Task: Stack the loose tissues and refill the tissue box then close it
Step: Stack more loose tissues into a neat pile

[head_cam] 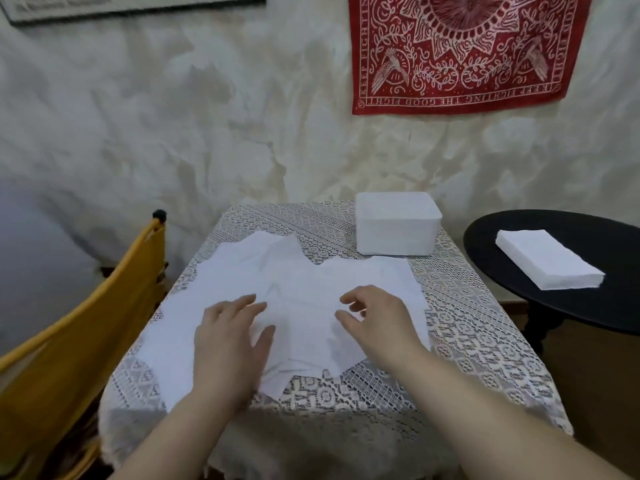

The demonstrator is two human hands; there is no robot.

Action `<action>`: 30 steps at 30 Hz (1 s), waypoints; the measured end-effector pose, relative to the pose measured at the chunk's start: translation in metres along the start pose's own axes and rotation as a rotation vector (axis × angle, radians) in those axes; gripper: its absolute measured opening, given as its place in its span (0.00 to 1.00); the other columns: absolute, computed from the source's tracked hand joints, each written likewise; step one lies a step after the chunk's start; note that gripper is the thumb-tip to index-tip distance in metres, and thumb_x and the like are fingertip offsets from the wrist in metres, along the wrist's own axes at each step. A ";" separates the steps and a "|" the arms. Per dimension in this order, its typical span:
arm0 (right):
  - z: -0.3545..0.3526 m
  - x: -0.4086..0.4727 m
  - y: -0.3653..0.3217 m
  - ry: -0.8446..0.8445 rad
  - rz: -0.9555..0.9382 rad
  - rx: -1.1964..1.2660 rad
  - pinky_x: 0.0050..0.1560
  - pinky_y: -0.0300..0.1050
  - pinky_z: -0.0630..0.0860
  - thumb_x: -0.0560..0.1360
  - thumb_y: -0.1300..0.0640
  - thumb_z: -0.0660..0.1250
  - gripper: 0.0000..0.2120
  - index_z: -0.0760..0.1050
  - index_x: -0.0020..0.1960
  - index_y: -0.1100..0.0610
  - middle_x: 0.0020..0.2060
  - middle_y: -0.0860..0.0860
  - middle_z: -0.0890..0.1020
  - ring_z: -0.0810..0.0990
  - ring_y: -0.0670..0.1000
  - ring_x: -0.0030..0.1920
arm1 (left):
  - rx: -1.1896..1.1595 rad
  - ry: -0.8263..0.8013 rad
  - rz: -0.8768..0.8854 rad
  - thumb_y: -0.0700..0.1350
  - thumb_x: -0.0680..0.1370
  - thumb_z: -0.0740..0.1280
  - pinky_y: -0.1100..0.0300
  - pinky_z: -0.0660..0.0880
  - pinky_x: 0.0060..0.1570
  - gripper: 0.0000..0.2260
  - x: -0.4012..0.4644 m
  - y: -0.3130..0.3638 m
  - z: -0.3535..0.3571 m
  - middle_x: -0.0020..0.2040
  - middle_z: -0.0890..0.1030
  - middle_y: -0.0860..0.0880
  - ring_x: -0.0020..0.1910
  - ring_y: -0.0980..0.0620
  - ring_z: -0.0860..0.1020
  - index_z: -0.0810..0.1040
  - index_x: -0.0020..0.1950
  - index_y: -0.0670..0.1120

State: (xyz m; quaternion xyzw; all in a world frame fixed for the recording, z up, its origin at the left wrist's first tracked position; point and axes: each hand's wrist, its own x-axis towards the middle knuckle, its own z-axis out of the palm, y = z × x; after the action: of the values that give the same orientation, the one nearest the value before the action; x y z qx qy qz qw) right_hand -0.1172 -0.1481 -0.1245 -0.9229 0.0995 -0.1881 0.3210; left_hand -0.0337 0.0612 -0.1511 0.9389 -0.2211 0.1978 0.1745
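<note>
The loose tissues lie spread in an overlapping, untidy layer across the middle of the worktop, which is covered by a lace cloth. They are thin, white and flat, some with corners turned at odd angles, and their edges do not line up. The step in hand looks like gathering them into one stack.

To do it well, slide the sheets together with flat fingers rather than pinching hard, since paper this thin will likely crease or tear. Draw the outer sheets in toward the centre, square the edges, and only then lift the pile.

The left hand rests flat on the tissues, its grip wide with fingers straight and thumb out. The right hand hovers over or just touches the sheets with loosely curled fingers; its grip is relaxed and seems to hold nothing.

The tissue box, white and plain, sits at the far right corner of the worktop, just beyond the tissues. Whether it is open cannot be told from here.

A neat tissue stack lies on a round black side table to the right. A yellow chair stands at the left.
</note>
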 end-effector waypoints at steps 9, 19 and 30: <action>0.039 0.041 -0.038 -0.045 -0.084 -0.018 0.52 0.38 0.68 0.77 0.53 0.64 0.14 0.74 0.62 0.52 0.57 0.47 0.77 0.75 0.45 0.50 | -0.089 -0.071 -0.194 0.60 0.77 0.59 0.53 0.58 0.70 0.26 -0.010 -0.033 0.009 0.74 0.62 0.53 0.73 0.51 0.56 0.63 0.73 0.52; 0.071 0.144 -0.040 -0.026 0.058 0.033 0.65 0.47 0.63 0.78 0.55 0.60 0.24 0.61 0.73 0.54 0.68 0.54 0.70 0.66 0.57 0.68 | -0.299 0.012 -0.191 0.54 0.77 0.65 0.57 0.63 0.64 0.18 0.055 -0.046 -0.015 0.66 0.73 0.56 0.67 0.52 0.67 0.74 0.65 0.53; 0.087 0.187 -0.023 0.006 -0.019 -0.060 0.60 0.43 0.66 0.78 0.59 0.59 0.17 0.70 0.67 0.53 0.67 0.52 0.69 0.70 0.53 0.64 | -0.181 -0.127 -0.268 0.55 0.76 0.65 0.56 0.72 0.53 0.13 0.137 -0.051 0.021 0.53 0.82 0.53 0.57 0.50 0.75 0.79 0.58 0.55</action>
State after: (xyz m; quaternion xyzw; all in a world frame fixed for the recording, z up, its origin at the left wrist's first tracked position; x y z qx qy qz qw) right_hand 0.0906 -0.1386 -0.1198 -0.9323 0.0974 -0.1910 0.2913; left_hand 0.1096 0.0481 -0.1202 0.9510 -0.1212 0.0926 0.2689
